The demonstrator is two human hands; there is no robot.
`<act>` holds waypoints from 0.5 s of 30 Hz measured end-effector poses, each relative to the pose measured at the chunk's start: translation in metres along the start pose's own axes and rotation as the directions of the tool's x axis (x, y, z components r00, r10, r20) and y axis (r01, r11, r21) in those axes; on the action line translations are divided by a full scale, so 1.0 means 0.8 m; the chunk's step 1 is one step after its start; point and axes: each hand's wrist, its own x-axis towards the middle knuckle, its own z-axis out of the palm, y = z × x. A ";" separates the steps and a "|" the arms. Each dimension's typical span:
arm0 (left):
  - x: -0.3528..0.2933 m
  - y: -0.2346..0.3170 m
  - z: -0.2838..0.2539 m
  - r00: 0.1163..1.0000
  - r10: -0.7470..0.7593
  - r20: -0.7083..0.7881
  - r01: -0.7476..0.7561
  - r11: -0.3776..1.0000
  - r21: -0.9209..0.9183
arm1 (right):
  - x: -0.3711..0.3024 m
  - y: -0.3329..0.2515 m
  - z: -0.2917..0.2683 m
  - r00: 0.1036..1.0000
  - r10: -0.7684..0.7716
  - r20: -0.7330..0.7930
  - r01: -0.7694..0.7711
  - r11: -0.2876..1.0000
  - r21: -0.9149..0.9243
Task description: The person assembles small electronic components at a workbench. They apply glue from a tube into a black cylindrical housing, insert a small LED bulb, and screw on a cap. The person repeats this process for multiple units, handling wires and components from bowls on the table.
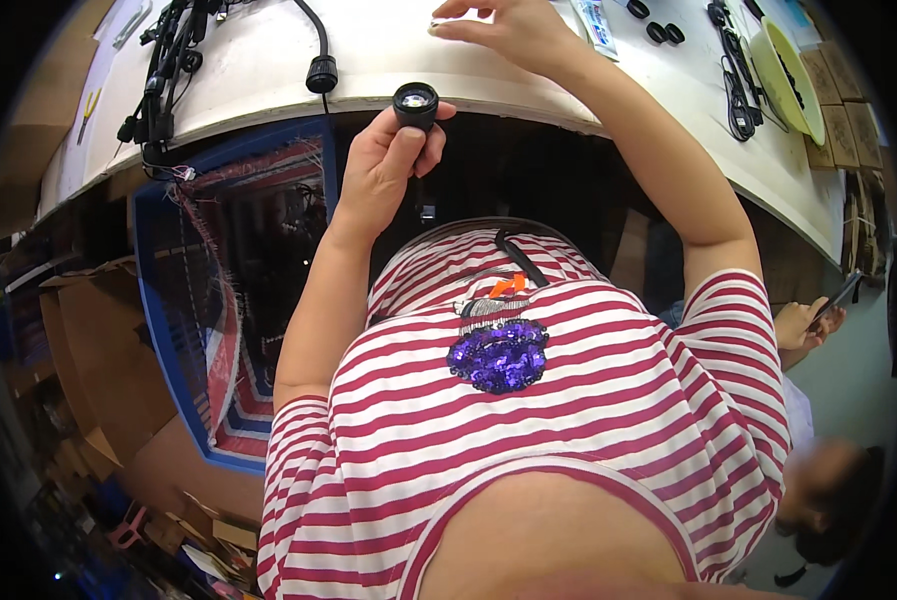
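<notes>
My left hand (pixel 383 168) is closed round a small black lamp head (pixel 415 104), held just off the table's front edge. Its round clear lens faces up, and my thumb presses against its side. Over the table, my right hand (pixel 503 32) reaches to the far edge of the view, thumb and fingertips drawn together. A tiny pale bit seems to sit at those fingertips, too small to name. To the right of that hand lies a white and blue tube (pixel 596 28). Several black rings (pixel 665 33) lie beyond the tube.
On the white table (pixel 268 70) are a bundle of black cabled parts (pixel 163 95), a black connector on a cable (pixel 322 75), coiled black cables (pixel 738 95) and a yellow-green bowl (pixel 803 95). A blue-framed bin (pixel 173 350) stands below at left. Another person's hand (pixel 803 325) holds a phone at right.
</notes>
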 end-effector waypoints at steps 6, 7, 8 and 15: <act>0.010 -0.009 0.012 0.998 -0.064 0.006 0.064 0.998 -0.009 | -0.044 -0.051 -0.037 0.971 -0.096 0.219 0.008 0.928 0.372; 0.012 -0.010 0.015 0.998 -0.064 0.024 0.064 0.998 0.020 | -0.050 -0.052 -0.038 0.971 -0.077 0.228 -0.015 0.927 0.375; 0.014 -0.012 0.018 0.997 -0.065 0.041 0.063 0.997 0.048 | -0.056 -0.052 -0.040 0.970 -0.057 0.237 -0.037 0.926 0.377; 0.027 -0.018 0.039 0.990 -0.089 0.108 0.050 0.944 0.325 | -0.086 -0.042 -0.060 0.949 0.049 0.310 -0.201 0.854 0.481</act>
